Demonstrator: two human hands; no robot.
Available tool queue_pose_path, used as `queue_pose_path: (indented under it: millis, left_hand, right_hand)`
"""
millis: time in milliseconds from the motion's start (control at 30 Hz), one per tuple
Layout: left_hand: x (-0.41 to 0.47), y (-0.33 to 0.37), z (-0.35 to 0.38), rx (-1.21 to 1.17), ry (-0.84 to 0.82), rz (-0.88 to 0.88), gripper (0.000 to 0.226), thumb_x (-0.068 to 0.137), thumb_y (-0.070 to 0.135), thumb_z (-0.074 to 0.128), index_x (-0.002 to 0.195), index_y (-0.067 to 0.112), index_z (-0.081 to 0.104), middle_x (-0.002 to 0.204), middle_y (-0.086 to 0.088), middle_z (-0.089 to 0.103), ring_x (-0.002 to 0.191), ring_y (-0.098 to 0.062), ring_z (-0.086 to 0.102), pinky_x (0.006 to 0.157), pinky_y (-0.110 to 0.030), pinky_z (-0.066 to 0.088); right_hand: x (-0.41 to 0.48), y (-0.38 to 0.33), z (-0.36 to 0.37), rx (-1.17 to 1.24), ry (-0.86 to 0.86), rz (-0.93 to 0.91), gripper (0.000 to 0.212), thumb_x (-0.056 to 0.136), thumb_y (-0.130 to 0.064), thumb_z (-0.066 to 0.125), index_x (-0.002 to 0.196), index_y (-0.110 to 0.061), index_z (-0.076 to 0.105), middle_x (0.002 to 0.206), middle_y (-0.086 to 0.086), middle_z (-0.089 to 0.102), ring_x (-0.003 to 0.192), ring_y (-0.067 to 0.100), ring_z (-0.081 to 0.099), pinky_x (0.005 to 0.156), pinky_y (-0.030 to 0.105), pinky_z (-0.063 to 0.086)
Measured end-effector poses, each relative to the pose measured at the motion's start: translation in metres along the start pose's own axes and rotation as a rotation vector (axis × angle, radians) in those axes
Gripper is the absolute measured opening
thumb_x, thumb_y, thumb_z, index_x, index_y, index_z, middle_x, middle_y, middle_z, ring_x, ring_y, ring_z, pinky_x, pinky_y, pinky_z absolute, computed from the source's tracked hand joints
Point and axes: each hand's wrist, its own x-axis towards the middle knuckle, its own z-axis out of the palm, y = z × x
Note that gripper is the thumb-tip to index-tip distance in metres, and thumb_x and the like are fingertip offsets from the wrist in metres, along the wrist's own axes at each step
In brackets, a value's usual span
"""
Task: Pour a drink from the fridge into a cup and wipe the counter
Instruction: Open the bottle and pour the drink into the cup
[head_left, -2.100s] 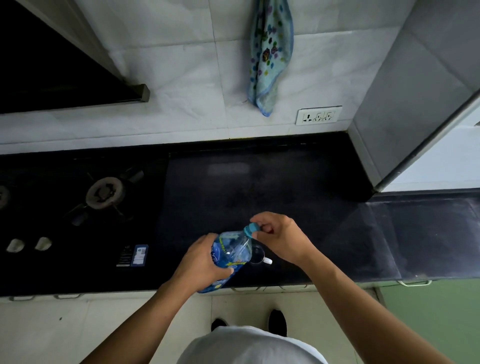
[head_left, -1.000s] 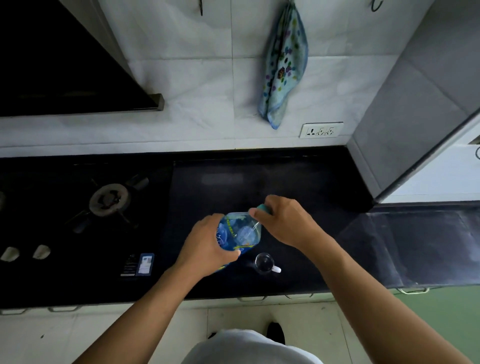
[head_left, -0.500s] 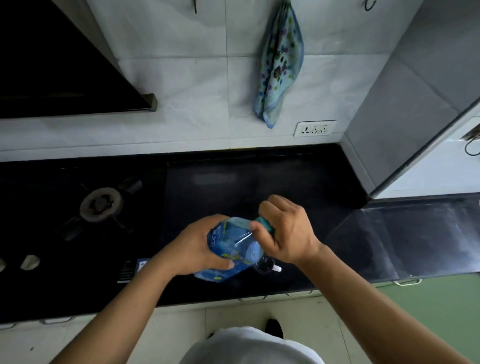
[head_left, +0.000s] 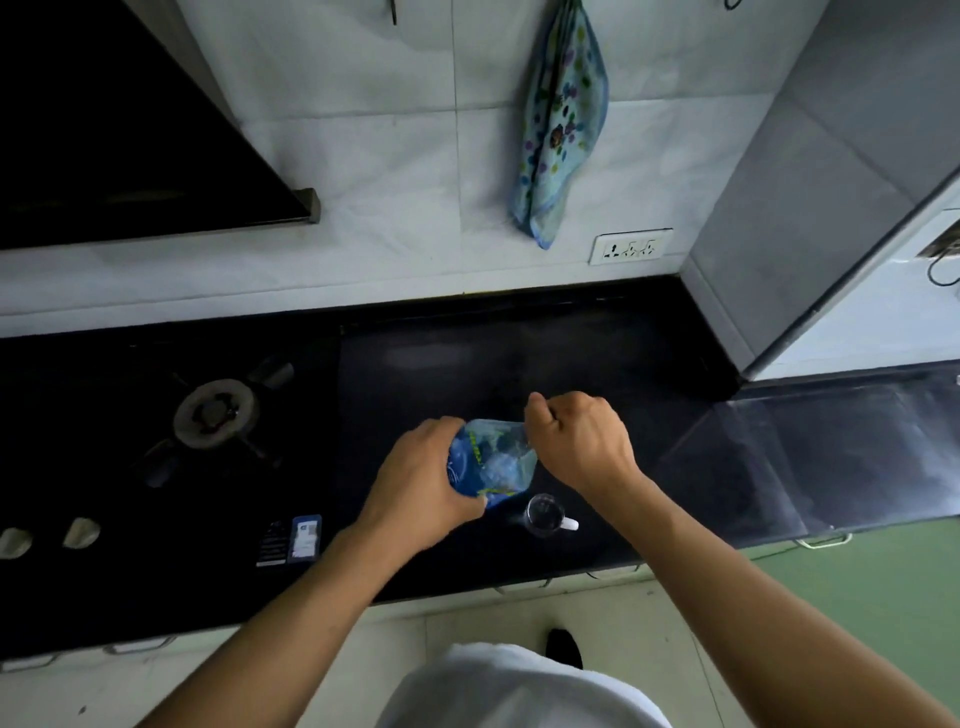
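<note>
A clear plastic bottle with a blue label (head_left: 493, 460) is held above the black counter (head_left: 519, 364), tilted with its top toward the right. My left hand (head_left: 421, 483) grips the bottle's body. My right hand (head_left: 576, 441) is closed over the bottle's neck, and the cap is hidden under its fingers. A small clear glass cup with a white handle (head_left: 545, 514) stands on the counter just below and right of the bottle. A blue patterned cloth (head_left: 561, 124) hangs on the tiled wall behind.
A gas hob with a burner (head_left: 215, 413) and two knobs (head_left: 80, 532) fills the counter's left. A dark hood (head_left: 104, 145) hangs above it. A wall socket (head_left: 631, 247) sits at the back, a grey cabinet side (head_left: 810, 182) at the right.
The bottle has risen and shifted slightly away from me. My right hand has turned over the bottle's top, and the teal cap seen earlier is now covered. The cup has stayed put.
</note>
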Motion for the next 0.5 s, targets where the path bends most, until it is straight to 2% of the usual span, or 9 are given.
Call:
queue_pose_path:
  millis: [67, 133, 200, 267, 300, 433, 500]
  left_hand:
    - [-0.004, -0.003, 0.005, 0.007, 0.018, -0.017, 0.066, 0.055, 0.032, 0.089, 0.112, 0.026, 0.057, 0.104, 0.01, 0.056, 0.096, -0.014, 0.058, 0.081, -0.029, 0.053]
    - [-0.005, -0.01, 0.001, -0.111, 0.048, -0.057, 0.065, 0.055, 0.029, 0.091, 0.112, 0.027, 0.058, 0.104, 0.011, 0.059, 0.095, -0.01, 0.06, 0.078, -0.019, 0.049]
    - [-0.006, -0.015, -0.01, -0.3, 0.117, -0.123, 0.064, 0.055, 0.024, 0.094, 0.109, 0.03, 0.061, 0.101, 0.011, 0.068, 0.091, -0.003, 0.066, 0.077, -0.017, 0.05]
    - [-0.009, -0.016, -0.021, -0.485, 0.169, -0.196, 0.061, 0.055, 0.019, 0.097, 0.105, 0.03, 0.063, 0.095, 0.009, 0.074, 0.085, -0.003, 0.07, 0.077, -0.025, 0.056]
    - [-0.01, -0.017, -0.025, -0.565, 0.194, -0.214, 0.06, 0.055, 0.016, 0.097, 0.103, 0.029, 0.064, 0.095, 0.008, 0.075, 0.084, -0.005, 0.072, 0.078, -0.029, 0.058]
    - [-0.02, -0.01, -0.039, -0.724, 0.278, -0.238, 0.053, 0.053, 0.021, 0.092, 0.098, 0.029, 0.066, 0.098, 0.0, 0.076, 0.089, -0.016, 0.074, 0.078, -0.037, 0.061]
    - [-0.03, -0.006, -0.045, -0.74, 0.338, -0.26, 0.056, 0.052, 0.024, 0.092, 0.101, 0.028, 0.065, 0.101, -0.002, 0.075, 0.091, -0.017, 0.074, 0.078, -0.038, 0.061]
  right_hand:
    - [-0.001, -0.001, 0.007, 0.1, -0.053, 0.073, 0.061, 0.094, -0.052, 0.044, 0.053, -0.007, 0.044, 0.048, 0.0, 0.05, 0.05, 0.022, 0.052, 0.049, 0.032, 0.041]
    - [-0.008, 0.0, 0.01, 0.405, -0.121, 0.06, 0.063, 0.091, -0.065, 0.045, 0.062, -0.009, 0.05, 0.056, -0.002, 0.052, 0.054, 0.014, 0.051, 0.053, 0.033, 0.042]
    - [-0.019, 0.001, 0.015, 0.762, -0.197, 0.134, 0.065, 0.087, -0.072, 0.037, 0.09, -0.013, 0.066, 0.085, -0.002, 0.069, 0.078, 0.012, 0.065, 0.071, 0.034, 0.051]
    - [-0.036, -0.001, 0.025, 0.968, -0.263, 0.217, 0.068, 0.086, -0.071, 0.032, 0.119, -0.02, 0.064, 0.118, 0.003, 0.068, 0.108, 0.014, 0.065, 0.089, 0.035, 0.053]
    - [-0.046, -0.003, 0.03, 1.016, -0.301, 0.231, 0.069, 0.086, -0.071, 0.031, 0.126, -0.023, 0.06, 0.125, 0.003, 0.066, 0.116, 0.015, 0.062, 0.095, 0.036, 0.051]
    - [-0.077, -0.021, 0.037, 1.104, -0.478, 0.206, 0.06, 0.092, -0.07, 0.024, 0.127, -0.035, 0.058, 0.127, -0.013, 0.066, 0.122, 0.005, 0.057, 0.107, 0.042, 0.038]
    - [-0.081, -0.025, 0.038, 1.139, -0.515, 0.213, 0.061, 0.09, -0.071, 0.027, 0.127, -0.034, 0.059, 0.128, -0.013, 0.065, 0.124, 0.004, 0.056, 0.111, 0.046, 0.034]
